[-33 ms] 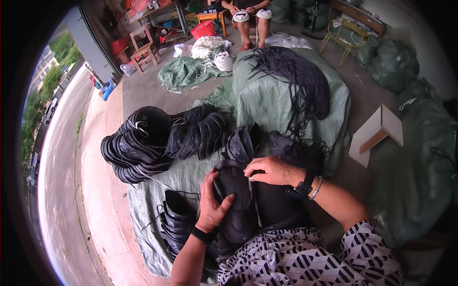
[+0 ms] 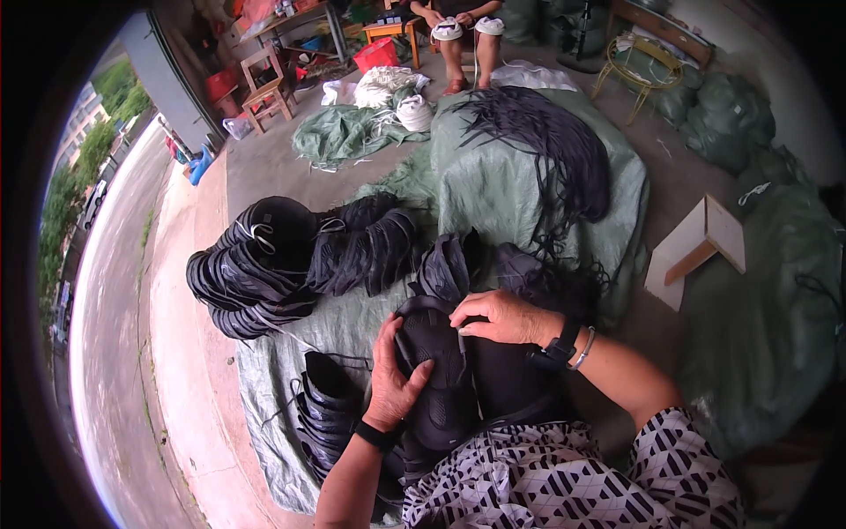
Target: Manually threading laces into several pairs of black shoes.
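While the black shoe upper (image 2: 441, 370) sits in the person's lap, right at the bottom-centre, there's little free room around it: a low stack of black uppers (image 2: 322, 410) presses in on the left, more loose black pieces (image 2: 449, 264) lie just ahead, and the patterned garment (image 2: 564, 480) covers the near side. Open concrete floor (image 2: 256, 167) only shows further off to the left, beyond the big pile of bundled uppers (image 2: 264, 264) on the green tarp (image 2: 352, 322). The upper's long axis runs roughly near-to-far, w/ one end pointing away from the person; can't tell toe from heel. Left hand (image 2: 397, 375) cups its left side, fingers spread flat on the fabric. Right hand (image 2: 498, 317) rests on the far end, fingertips bunched together, pinching at the edge.
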A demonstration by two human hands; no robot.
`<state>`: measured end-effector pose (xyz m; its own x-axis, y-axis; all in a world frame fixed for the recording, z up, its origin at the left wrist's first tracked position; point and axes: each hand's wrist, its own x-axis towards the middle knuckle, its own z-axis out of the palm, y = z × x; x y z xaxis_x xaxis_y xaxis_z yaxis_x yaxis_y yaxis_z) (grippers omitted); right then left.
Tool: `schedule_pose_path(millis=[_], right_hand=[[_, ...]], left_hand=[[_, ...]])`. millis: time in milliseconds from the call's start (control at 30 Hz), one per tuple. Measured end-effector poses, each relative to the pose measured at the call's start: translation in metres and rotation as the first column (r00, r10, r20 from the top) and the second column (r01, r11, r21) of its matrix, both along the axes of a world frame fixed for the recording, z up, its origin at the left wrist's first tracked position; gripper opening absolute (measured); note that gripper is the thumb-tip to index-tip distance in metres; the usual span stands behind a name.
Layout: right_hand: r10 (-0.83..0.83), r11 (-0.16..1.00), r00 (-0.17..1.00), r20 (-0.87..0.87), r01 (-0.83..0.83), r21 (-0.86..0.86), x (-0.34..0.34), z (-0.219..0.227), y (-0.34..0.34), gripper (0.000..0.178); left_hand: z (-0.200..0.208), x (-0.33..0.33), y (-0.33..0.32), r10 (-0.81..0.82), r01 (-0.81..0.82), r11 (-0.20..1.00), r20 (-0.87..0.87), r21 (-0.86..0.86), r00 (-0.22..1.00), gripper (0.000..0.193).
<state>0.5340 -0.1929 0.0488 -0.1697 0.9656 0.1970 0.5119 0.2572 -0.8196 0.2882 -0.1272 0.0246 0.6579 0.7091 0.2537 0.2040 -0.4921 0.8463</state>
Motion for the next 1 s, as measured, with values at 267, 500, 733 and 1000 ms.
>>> schedule_pose_path(millis=[267,500,733,1000], right_hand=[[-0.164,0.964,0.951,0.263,0.097,0.248,-0.049,0.002,0.049,0.026],[-0.084,0.984,0.955,0.285,0.125,-0.129,-0.069,-0.016,0.083,0.026],[0.043,0.927,0.966,0.254,0.056,-0.37,-0.065,-0.002,0.094,0.031],[-0.027,0.974,0.983,-0.182,-0.015,-0.227,-0.046,-0.003,0.057,0.025]], left_hand=[[0.004,-0.014,-0.042,0.05,-0.002,0.985,-0.271,0.174,0.961,0.103],[0.004,-0.016,-0.061,0.101,0.022,0.96,-0.42,0.278,0.902,0.088],[0.019,-0.012,-0.071,0.106,0.151,0.914,-0.581,0.377,0.807,0.072],[0.026,-0.015,-0.078,0.085,0.221,0.881,-0.6,0.418,0.796,0.064]])
